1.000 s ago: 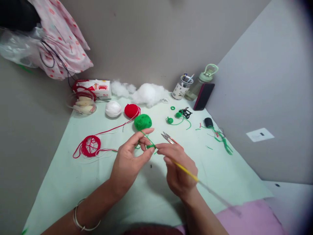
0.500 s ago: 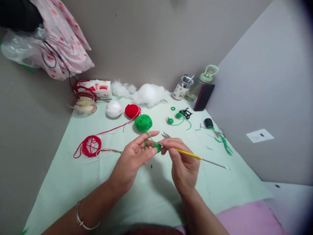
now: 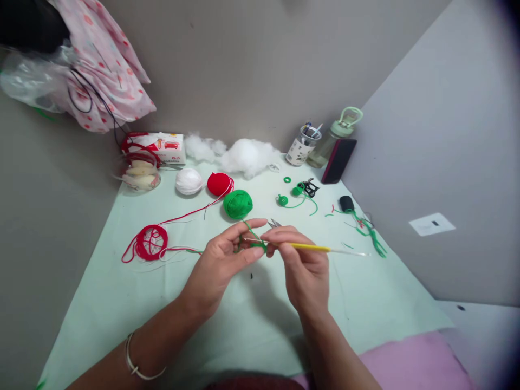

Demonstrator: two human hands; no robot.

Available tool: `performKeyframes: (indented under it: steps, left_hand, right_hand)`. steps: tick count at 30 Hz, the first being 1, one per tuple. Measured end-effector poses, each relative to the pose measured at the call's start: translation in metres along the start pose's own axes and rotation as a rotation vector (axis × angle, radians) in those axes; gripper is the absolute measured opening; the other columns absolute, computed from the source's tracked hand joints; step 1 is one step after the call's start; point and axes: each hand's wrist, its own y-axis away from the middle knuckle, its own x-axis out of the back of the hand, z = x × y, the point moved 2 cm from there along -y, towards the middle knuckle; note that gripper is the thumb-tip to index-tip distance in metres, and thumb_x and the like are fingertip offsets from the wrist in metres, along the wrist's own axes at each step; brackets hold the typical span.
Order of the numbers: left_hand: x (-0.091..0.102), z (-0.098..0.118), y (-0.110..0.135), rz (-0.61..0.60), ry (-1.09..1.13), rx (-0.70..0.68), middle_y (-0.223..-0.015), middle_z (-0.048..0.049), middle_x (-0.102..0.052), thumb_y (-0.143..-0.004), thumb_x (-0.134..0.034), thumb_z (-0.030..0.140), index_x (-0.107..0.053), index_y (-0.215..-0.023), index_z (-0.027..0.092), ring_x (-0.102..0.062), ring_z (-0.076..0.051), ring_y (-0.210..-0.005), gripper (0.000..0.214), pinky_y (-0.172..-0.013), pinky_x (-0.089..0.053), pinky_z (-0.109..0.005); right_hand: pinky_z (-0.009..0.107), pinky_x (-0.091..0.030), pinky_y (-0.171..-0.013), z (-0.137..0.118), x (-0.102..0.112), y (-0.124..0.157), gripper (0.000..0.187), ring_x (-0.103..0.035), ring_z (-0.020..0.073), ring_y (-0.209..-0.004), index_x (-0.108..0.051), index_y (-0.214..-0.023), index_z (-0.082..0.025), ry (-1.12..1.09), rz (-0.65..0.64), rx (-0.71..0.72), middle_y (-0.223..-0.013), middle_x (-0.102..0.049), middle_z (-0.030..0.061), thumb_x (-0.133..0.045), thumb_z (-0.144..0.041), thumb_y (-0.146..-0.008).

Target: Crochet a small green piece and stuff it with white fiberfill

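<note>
My left hand (image 3: 221, 260) pinches a small green crochet piece (image 3: 257, 246), with green yarn looped over its raised forefinger. That yarn runs back to the green yarn ball (image 3: 238, 203) on the pale green table cover (image 3: 122, 303). My right hand (image 3: 304, 265) is closed round a yellow-handled crochet hook (image 3: 312, 248). The hook lies nearly level, its tip at the green piece and its metal end pointing right. Small snips (image 3: 274, 223) peek out just behind my right fingers.
Red yarn ball (image 3: 219, 183), white yarn ball (image 3: 188, 181) and a loose red yarn coil (image 3: 150, 242) lie left. White stuffing (image 3: 246, 156), a pen cup (image 3: 301, 145), a bottle (image 3: 337, 135) and a phone (image 3: 338, 160) stand at the back. Green scraps (image 3: 368, 230) lie right.
My right hand has swung the crochet hook from pointing down-right to nearly level and brought its tip into the green piece. Both hands have drawn a little closer together.
</note>
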Motion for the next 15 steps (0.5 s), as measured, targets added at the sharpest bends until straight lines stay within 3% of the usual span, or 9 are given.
performKeyframes:
  steps: [3, 9, 15]
  left_hand:
    - [-0.0011, -0.0022, 0.0031, -0.014, -0.072, -0.016, -0.100, -0.0020, -0.072, -0.088, -0.085, 0.032, -0.082, -0.124, 0.032, -0.061, -0.020, -0.103, 0.036, -0.097, -0.046, -0.033]
    - [0.0018, 0.0007, 0.0033, 0.016, -0.109, -0.022, -0.102, -0.0015, -0.067, -0.089, -0.084, 0.031, -0.084, -0.119, 0.034, -0.058, -0.019, -0.102, 0.031, -0.095, -0.044, -0.031]
    - [0.0047, 0.0022, 0.0027, 0.049, -0.177, -0.066, -0.100, -0.0009, -0.065, -0.089, -0.082, 0.028, -0.082, -0.120, 0.033, -0.057, -0.019, -0.099, 0.032, -0.093, -0.045, -0.031]
  right_hand:
    - [0.033, -0.059, -0.071, 0.0022, 0.0005, 0.0006, 0.016, -0.070, 0.0171, -0.079, -0.083, -0.104, -0.028, 0.003, 0.022, -0.015, -0.097, -0.081, 0.0048, -0.068, -0.029, -0.103]
    - [0.030, -0.061, -0.068, 0.0041, 0.0047, -0.0037, 0.022, -0.069, 0.0134, -0.067, -0.079, -0.097, -0.023, -0.176, 0.046, -0.162, -0.089, -0.080, 0.0036, -0.065, -0.037, -0.105]
    - [0.032, -0.064, -0.070, -0.0044, 0.0023, 0.0004, 0.024, -0.074, 0.0153, -0.072, -0.075, -0.102, -0.023, 0.001, 0.014, -0.064, -0.096, -0.081, 0.0049, -0.054, -0.030, -0.110]
